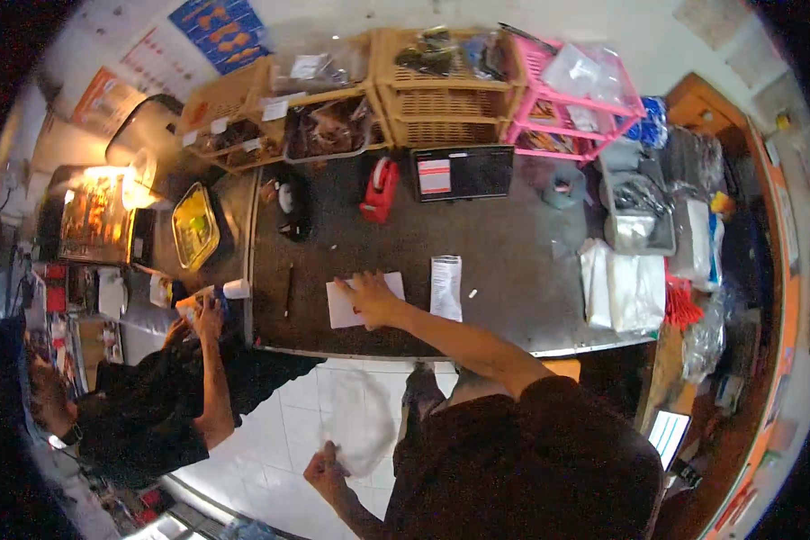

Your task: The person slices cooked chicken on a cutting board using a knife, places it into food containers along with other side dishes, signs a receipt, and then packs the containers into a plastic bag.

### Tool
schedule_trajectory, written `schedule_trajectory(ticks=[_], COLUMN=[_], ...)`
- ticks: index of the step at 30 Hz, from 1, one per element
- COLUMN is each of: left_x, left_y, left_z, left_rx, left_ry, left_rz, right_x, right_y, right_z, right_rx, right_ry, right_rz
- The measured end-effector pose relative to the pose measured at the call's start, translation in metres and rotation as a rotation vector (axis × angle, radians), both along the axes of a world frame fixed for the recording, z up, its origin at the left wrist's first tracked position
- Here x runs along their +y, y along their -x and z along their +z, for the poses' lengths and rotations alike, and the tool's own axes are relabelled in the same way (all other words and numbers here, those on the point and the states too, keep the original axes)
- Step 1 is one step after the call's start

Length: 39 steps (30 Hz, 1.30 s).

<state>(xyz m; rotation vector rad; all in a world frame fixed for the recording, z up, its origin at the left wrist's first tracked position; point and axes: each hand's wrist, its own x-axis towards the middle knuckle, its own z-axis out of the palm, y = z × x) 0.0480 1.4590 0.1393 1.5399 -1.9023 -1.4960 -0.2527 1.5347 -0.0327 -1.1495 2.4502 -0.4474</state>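
My left hand (327, 467) is low in front of me, above the white tiled floor. Its fingers pinch a translucent white plastic bag (359, 425), which hangs blurred beside my leg. Across the dark counter (513, 283) reaches my right arm. My right hand (371, 300) rests with spread fingers on a white paper sheet or packet (339, 314); a small red mark shows near the thumb. To the right of that hand lies a printed paper slip (446, 287). A dark pen-like stick (289, 290) lies on the left.
A co-worker's hands (206, 320) hold an orange packet (190, 305) at left. Toward the back are a red tape dispenser (379, 189), a black box-like device (486, 174), tan baskets (445, 108) and a pink basket (574, 121). White bags (638, 290) lie at right.
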Motion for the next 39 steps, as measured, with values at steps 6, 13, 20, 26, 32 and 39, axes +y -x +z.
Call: schedule_trajectory(ticks=[6, 13, 20, 26, 32, 39], left_x=[0.053, 0.178, 0.212, 0.196, 0.176, 0.179], left_y=[0.124, 0.184, 0.217, 0.199, 0.192, 0.130], left_z=[-0.003, 0.051, -0.039, -0.159, -0.192, -0.205], left_rx=[0.093, 0.242, 0.271, 0.378, 0.401, 0.105], left_ry=[-0.130, -0.628, -0.295, -1.013, -0.788, -0.666], left_rz=[-0.648, -1.238, -1.512, -1.207, -0.764, -1.073], right_x=[0.207, 0.407, 0.406, 0.344, 0.342, 0.348], right_y=[-0.054, -0.161, -0.196, -0.122, -0.114, -0.109], right_z=[0.078, 0.192, 0.307, 0.203, 0.029, 0.009], right_rx=[-0.145, -0.210, 0.057, -0.029, -0.048, -0.144], right_ry=[0.205, -0.197, -0.110, 0.625, 0.299, 0.000], right_rz=[-0.449, -1.002, -1.013, -0.536, -0.395, -0.551])
